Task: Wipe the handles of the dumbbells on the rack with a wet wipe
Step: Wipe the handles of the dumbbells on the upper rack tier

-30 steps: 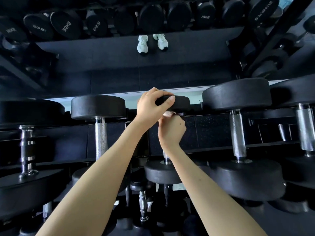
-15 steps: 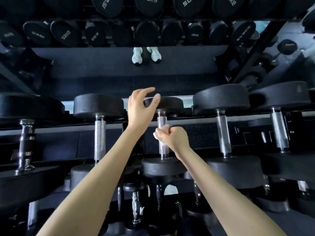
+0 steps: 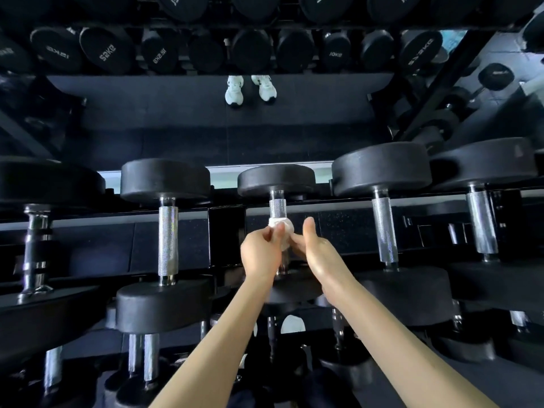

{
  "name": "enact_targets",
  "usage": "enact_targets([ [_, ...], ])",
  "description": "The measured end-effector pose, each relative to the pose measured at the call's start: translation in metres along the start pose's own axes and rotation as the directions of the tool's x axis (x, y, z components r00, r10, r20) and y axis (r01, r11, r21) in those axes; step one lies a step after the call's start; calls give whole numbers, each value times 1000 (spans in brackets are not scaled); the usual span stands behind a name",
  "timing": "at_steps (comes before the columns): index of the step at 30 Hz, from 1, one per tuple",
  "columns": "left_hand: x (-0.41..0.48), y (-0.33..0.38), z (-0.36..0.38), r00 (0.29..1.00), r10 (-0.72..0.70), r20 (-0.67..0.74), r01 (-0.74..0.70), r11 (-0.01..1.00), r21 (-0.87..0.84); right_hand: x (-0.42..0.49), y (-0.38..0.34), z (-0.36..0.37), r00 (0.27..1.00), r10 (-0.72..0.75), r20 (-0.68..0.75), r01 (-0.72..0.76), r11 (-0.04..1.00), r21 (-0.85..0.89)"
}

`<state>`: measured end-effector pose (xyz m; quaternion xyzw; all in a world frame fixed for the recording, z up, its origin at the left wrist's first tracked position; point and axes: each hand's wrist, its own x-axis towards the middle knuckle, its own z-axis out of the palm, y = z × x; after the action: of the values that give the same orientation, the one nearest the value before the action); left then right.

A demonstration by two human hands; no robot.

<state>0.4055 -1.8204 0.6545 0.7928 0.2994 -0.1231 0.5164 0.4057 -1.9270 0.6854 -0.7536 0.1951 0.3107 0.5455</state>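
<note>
A white wet wipe (image 3: 281, 229) is wrapped around the knurled steel handle (image 3: 277, 208) of the middle dumbbell on the rack's top row. My left hand (image 3: 260, 253) pinches the wipe from the left. My right hand (image 3: 316, 250) holds it from the right with the thumb raised. Both hands cover the lower half of that handle. The dumbbell's far black head (image 3: 276, 179) shows above the hands, and its near head lies partly hidden behind my wrists.
Neighbouring dumbbells stand close on both sides, with handles at left (image 3: 167, 241) and right (image 3: 384, 228). A mirror behind the rack reflects white shoes (image 3: 250, 88) and rows of labelled weights. Lower rack tiers hold several smaller dumbbells under my forearms.
My left hand has left the dumbbell's far head and come down to the wipe. Both hands now hold the wipe lower on the handle.
</note>
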Motion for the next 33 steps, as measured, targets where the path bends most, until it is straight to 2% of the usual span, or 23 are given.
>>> enact_targets([
  [3, 11, 4, 3, 995, -96, -32, 91, 987, -133, 3, 26, -4, 990, -83, -115, 59, 979, -197],
  [5, 15, 6, 6, 989, -148, -31, 137, 966, -220, 2, 44, 2, 979, -148, -143, 113, 967, -229],
  [8, 23, 13, 6, 977, -215, 1, 202, 916, -347, 4, 59, 14, 946, -226, -231, 194, 969, -155],
  [12, 46, 33, 3, 977, -211, 15, 199, 893, -404, 6, 60, 16, 939, -208, -272, 205, 978, -38],
  [14, 49, 38, 2, 982, -184, 33, 183, 908, -376, 6, 60, 14, 945, -193, -265, 202, 979, 8],
  [17, 49, 35, -3, 994, -96, 44, 104, 958, -267, 4, 57, 15, 940, -219, -263, 223, 975, -16],
  [20, 43, 23, 2, 999, 49, -23, -49, 999, -1, 4, 59, 18, 924, -241, -296, 241, 970, -37],
  [23, 27, 11, 17, 992, 103, -73, -76, 950, 303, 8, 61, 19, 927, -230, -296, 230, 972, -36],
  [25, 21, 10, 18, 990, 119, -71, -81, 911, 405, 8, 62, 18, 927, -242, -286, 239, 970, -46],
  [28, 27, 15, 12, 994, 106, -34, -87, 932, 352, 7, 63, 18, 929, -251, -272, 241, 968, -69],
  [33, 47, 26, 5, 1000, 15, -2, -15, 992, 122, 5, 60, 13, 951, -217, -221, 210, 976, -52],
])
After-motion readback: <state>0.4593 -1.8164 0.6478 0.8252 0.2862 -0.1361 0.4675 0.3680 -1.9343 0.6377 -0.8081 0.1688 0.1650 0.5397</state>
